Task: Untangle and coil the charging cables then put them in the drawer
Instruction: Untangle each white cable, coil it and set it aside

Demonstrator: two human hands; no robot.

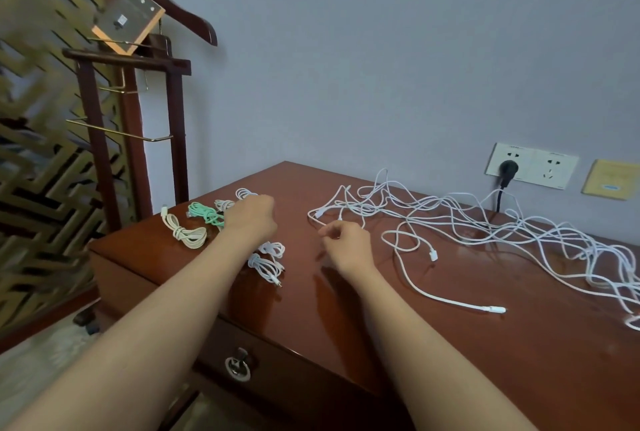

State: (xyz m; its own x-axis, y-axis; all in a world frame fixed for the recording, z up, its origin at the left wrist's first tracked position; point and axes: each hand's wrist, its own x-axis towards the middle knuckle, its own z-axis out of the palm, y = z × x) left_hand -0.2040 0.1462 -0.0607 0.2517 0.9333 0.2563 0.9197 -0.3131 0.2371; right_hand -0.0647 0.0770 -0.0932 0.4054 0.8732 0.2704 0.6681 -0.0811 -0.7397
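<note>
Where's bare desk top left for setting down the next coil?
Bare wood of the desk top lies near the front, below the loose white cable end. A narrower strip runs between the left hand and right hand to the back edge. Crowded: the coiled cables at the left, the white tangle back right.

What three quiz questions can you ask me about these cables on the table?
1. True or false: the drawer is open.
2. The coloured coiled cable by the left hand is: A red, B green, C black.
3. Fill in: the tangled white cables lie on the tabletop nearer the ____ hand.
Key: 1 false; 2 B; 3 right hand.
</note>
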